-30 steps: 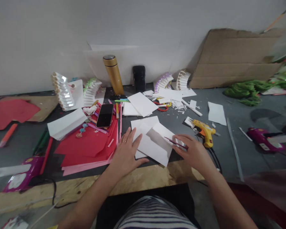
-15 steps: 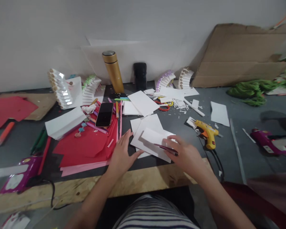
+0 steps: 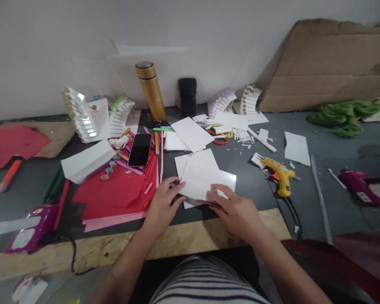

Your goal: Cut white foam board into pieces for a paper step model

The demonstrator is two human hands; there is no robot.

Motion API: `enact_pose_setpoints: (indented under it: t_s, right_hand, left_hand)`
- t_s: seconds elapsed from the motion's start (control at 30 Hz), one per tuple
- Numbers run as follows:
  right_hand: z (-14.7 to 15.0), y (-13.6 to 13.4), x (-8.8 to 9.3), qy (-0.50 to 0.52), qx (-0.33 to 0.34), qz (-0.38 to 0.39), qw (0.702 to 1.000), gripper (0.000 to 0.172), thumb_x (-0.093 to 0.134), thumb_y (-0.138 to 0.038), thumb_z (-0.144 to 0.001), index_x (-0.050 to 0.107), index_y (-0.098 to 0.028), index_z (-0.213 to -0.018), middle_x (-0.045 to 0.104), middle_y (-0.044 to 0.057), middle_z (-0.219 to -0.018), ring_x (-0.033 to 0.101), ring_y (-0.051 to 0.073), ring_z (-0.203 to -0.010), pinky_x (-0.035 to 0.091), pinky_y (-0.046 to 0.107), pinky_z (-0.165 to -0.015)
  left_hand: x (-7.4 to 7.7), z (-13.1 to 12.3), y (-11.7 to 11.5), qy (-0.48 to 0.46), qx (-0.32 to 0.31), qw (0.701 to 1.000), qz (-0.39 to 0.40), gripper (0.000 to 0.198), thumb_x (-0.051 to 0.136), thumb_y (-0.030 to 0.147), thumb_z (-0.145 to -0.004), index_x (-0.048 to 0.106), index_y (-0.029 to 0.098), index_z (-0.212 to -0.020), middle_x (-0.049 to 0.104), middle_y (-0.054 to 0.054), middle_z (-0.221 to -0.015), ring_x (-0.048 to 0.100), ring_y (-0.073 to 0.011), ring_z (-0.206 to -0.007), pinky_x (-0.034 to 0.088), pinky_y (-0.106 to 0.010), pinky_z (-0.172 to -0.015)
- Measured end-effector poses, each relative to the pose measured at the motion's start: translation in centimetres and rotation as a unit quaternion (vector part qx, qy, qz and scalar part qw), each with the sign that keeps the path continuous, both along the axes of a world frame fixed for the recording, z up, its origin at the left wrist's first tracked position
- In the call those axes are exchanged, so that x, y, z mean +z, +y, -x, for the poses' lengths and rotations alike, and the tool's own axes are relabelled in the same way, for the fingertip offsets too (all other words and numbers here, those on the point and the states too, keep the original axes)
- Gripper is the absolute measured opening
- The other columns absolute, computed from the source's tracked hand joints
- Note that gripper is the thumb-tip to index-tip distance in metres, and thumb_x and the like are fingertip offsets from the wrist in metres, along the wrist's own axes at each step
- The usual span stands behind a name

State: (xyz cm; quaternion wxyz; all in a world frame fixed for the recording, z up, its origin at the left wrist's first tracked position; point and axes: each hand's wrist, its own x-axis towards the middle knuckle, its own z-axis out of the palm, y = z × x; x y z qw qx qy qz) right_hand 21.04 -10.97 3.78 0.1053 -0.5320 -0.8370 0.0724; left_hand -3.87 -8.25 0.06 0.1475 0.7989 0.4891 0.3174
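My left hand (image 3: 166, 200) pinches the left corner of a white card (image 3: 205, 183), thumb and fingers closed on its edge. Fingers of my right hand (image 3: 234, 207) are bent over the card's lower right side. A thin, dark purplish stick (image 3: 205, 202), perhaps a pen, shows along the card's near edge and runs into my right hand; its full shape is hidden. The card is raised slightly at its near edge. Below it, more white sheets (image 3: 184, 162) lie on the dark table.
Left are red paper sheets (image 3: 110, 194), a phone (image 3: 139, 150) and markers. Behind stand a gold flask (image 3: 152, 93) and a black case (image 3: 188, 97). Right are paper scraps (image 3: 243, 135), red-handled scissors (image 3: 221, 140), a yellow glue gun (image 3: 280, 175) and green yarn (image 3: 338, 118).
My left hand has closed on the card's left corner. The card has come up and turned, now lying wider between both hands. My right hand has shifted slightly left and down.
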Motion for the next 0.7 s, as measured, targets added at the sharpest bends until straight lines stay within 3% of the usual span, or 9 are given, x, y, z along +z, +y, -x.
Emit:
enact_pose_setpoints:
  t_s: [0.1,0.17,0.27,0.37,0.5,0.7]
  right_hand:
    - [-0.4,0.0,-0.2,0.045,-0.001,0.014,0.999,0.029,0.058,-0.027,-0.094,0.067,-0.027,-0.121,0.061,0.007,-0.139,0.073,0.021,-0.093,0.057,0.028,-0.064]
    - [-1.2,0.1,-0.5,0.134,-0.022,0.01,0.991,0.027,0.06,-0.029,-0.092,0.069,-0.027,-0.118,0.064,0.007,-0.136,0.072,0.022,-0.1,0.059,0.031,-0.075]
    - [-3.0,0.7,-1.2,0.281,-0.158,-0.016,0.946,0.027,0.062,-0.036,-0.089,0.073,-0.023,-0.109,0.073,0.01,-0.115,0.072,0.024,-0.096,0.058,0.034,-0.078]
    - [-5.0,1.8,-2.1,0.324,-0.3,-0.022,0.897,0.032,0.061,-0.042,-0.086,0.075,-0.018,-0.1,0.076,0.009,-0.097,0.071,0.026,-0.086,0.055,0.037,-0.075]
    - [-6.2,3.7,-2.9,0.349,-0.318,0.021,0.881,0.033,0.059,-0.042,-0.083,0.077,-0.016,-0.093,0.077,0.007,-0.089,0.069,0.027,-0.085,0.05,0.036,-0.076]
    - [-5.2,5.7,-2.6,0.428,-0.306,0.1,0.844,0.029,0.068,-0.037,-0.07,0.079,-0.016,-0.087,0.077,0.005,-0.084,0.068,0.026,-0.083,0.049,0.035,-0.076]
  left_hand:
    - [0.5,0.0,0.1,0.042,-0.023,0.997,-0.063,0.029,0.06,0.023,-0.093,0.064,0.017,-0.121,0.063,-0.014,-0.121,0.063,-0.0227,-0.099,0.056,-0.041,-0.087]
    - [1.1,0.0,0.4,0.074,-0.04,0.993,-0.084,0.029,0.062,0.027,-0.091,0.065,0.014,-0.117,0.064,-0.016,-0.121,0.063,-0.0257,-0.104,0.056,-0.044,-0.088]
    - [2.1,0.0,1.1,0.112,-0.059,0.989,-0.079,0.035,0.068,0.036,-0.087,0.066,0.013,-0.113,0.061,-0.019,-0.13,0.06,-0.0309,-0.116,0.052,-0.049,-0.096]
    - [2.7,-0.3,1.8,0.131,-0.097,0.983,-0.083,0.045,0.069,0.042,-0.084,0.064,0.012,-0.118,0.055,-0.019,-0.141,0.053,-0.0336,-0.128,0.048,-0.051,-0.103]
    - [2.6,-1.3,2.7,0.149,-0.157,0.972,-0.088,0.041,0.068,0.032,-0.087,0.063,0.013,-0.124,0.061,-0.016,-0.137,0.054,-0.0307,-0.129,0.048,-0.048,-0.103]
    - [2.3,-3.0,3.9,0.138,-0.158,0.976,-0.063,0.028,0.063,0.026,-0.091,0.069,0.017,-0.117,0.068,-0.01,-0.128,0.059,-0.0271,-0.12,0.049,-0.045,-0.099]
